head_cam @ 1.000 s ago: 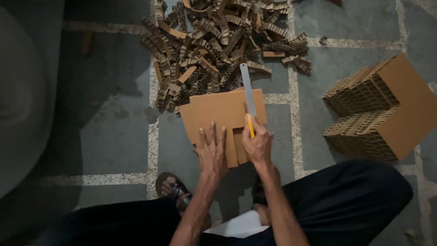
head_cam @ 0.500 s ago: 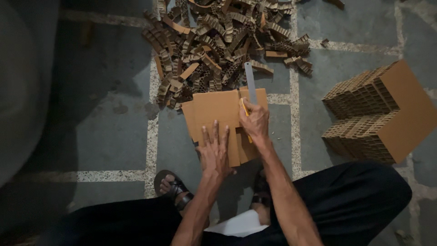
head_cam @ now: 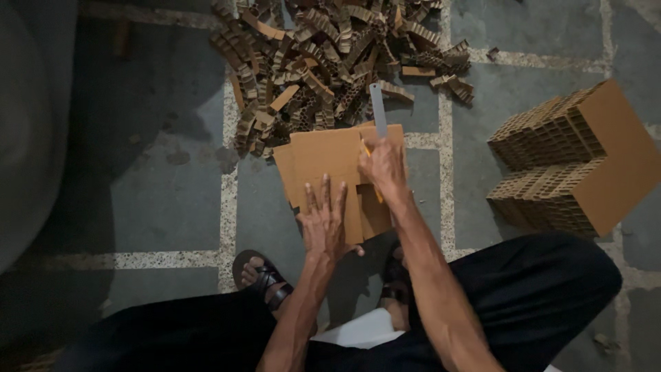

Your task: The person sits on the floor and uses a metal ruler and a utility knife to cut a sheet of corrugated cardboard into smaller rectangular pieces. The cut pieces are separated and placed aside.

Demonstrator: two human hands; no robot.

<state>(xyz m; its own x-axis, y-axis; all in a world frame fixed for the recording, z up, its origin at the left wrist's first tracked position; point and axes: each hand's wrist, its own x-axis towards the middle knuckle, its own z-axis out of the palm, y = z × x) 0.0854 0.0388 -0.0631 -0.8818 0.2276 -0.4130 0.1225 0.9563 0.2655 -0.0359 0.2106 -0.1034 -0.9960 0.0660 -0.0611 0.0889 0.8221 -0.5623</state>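
Observation:
A stack of brown cardboard sheets [head_cam: 323, 155] lies on the stone floor in front of me. My left hand [head_cam: 325, 219] presses flat on the near part of the sheets, fingers spread. My right hand [head_cam: 383, 165] grips a knife with a yellow handle; its long grey blade [head_cam: 378, 110] points away from me, past the far edge of the cardboard. The hand hides most of the handle.
A heap of cut corrugated cardboard strips [head_cam: 330, 62] lies just beyond the sheets. Two honeycomb cardboard blocks [head_cam: 585, 158] sit at the right. My sandalled foot [head_cam: 265, 279] and dark trousers [head_cam: 537, 296] fill the near side. A large grey curved object [head_cam: 27, 124] stands at the left.
My right hand has slid with the knife away from me along the cardboard, so the blade reaches farther toward the strip heap. The left hand has stayed flat on the sheets.

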